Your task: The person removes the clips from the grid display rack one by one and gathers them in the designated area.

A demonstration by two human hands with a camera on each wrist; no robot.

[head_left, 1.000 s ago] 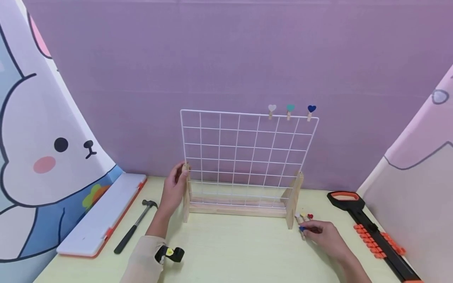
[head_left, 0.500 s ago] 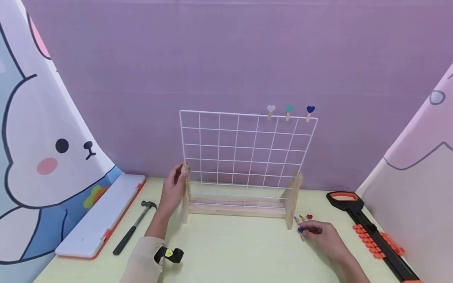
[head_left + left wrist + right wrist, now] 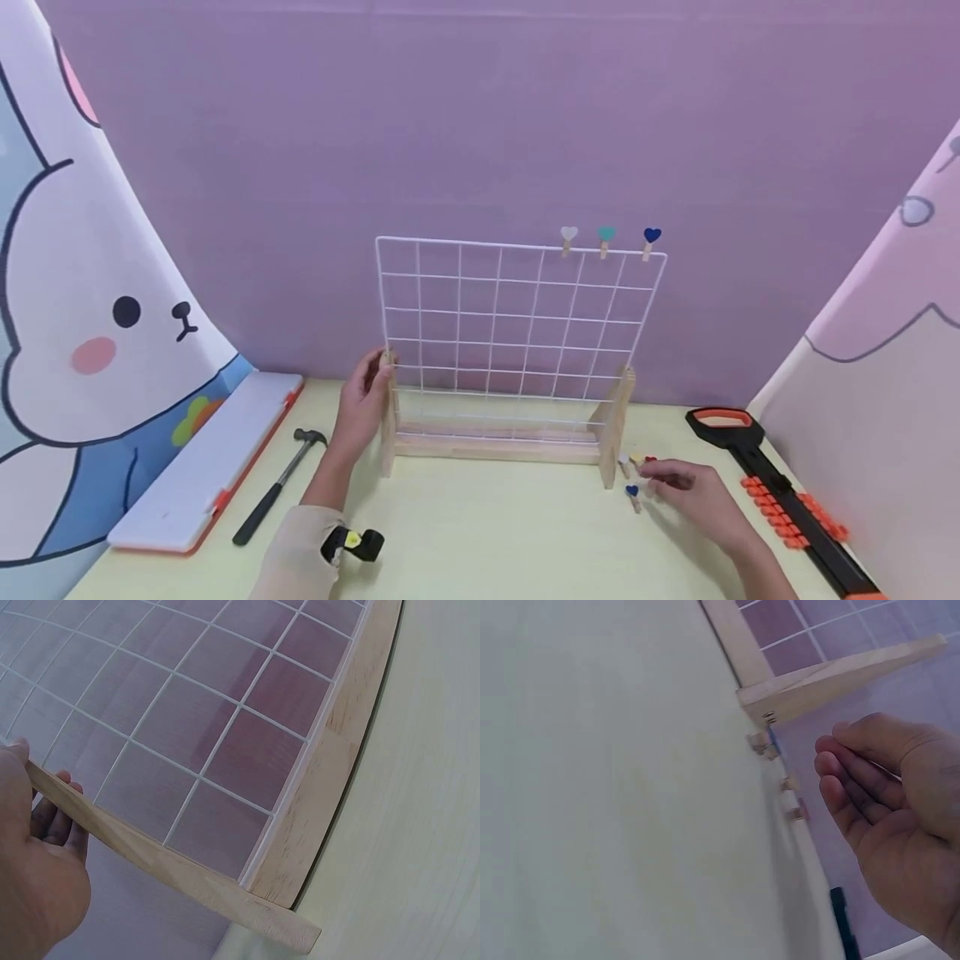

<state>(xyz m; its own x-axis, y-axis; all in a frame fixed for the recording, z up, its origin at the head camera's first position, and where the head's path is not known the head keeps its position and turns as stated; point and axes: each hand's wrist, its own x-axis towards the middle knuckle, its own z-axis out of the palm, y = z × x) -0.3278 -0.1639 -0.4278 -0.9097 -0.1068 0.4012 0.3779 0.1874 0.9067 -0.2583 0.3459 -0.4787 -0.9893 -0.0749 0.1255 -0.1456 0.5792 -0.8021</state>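
Observation:
A white wire grid (image 3: 492,314) stands in a wooden stand (image 3: 498,450). My left hand (image 3: 360,408) grips the stand's left upright (image 3: 150,855), thumb on one side and fingers on the other. White (image 3: 568,236), teal (image 3: 606,237) and dark blue (image 3: 652,237) heart clothespins are clipped along the grid's top right. By the stand's right foot, a blue heart clothespin (image 3: 632,493) lies on the table, with white (image 3: 624,462), yellow (image 3: 637,459) and red ones behind it. Fingertips of my right hand (image 3: 693,493) hover beside these, loosely bent, seemingly holding nothing, and partly cover the red one.
At left lie a claw hammer (image 3: 273,492) and a long white case (image 3: 210,467) with an orange edge. A black tool (image 3: 783,487) with an orange-lined handle and orange pieces lies along the right side. A purple cloth backdrop (image 3: 480,117) rises behind the grid.
My right hand has let go of the blue clothespin, which now lies on the table, and has moved slightly up and right. The left hand keeps its grip on the upright.

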